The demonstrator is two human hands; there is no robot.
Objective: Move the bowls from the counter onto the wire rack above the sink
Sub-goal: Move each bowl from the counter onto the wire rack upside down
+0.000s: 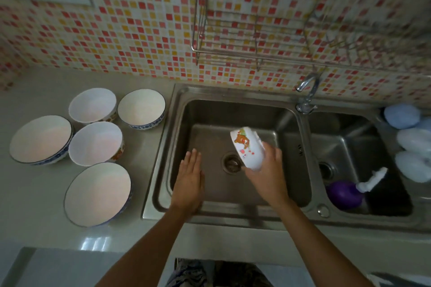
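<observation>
Gripping a small painted bowl [247, 148] over the sink [235, 213], the right hand [268, 171] tilts it; the left hand [190, 178] hovers flat, fingers together, holding nothing.

No readable text, labels, brands or numbers anywhere in view

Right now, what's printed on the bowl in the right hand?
A brown bear with red spots on the white bowl; head view.
</observation>
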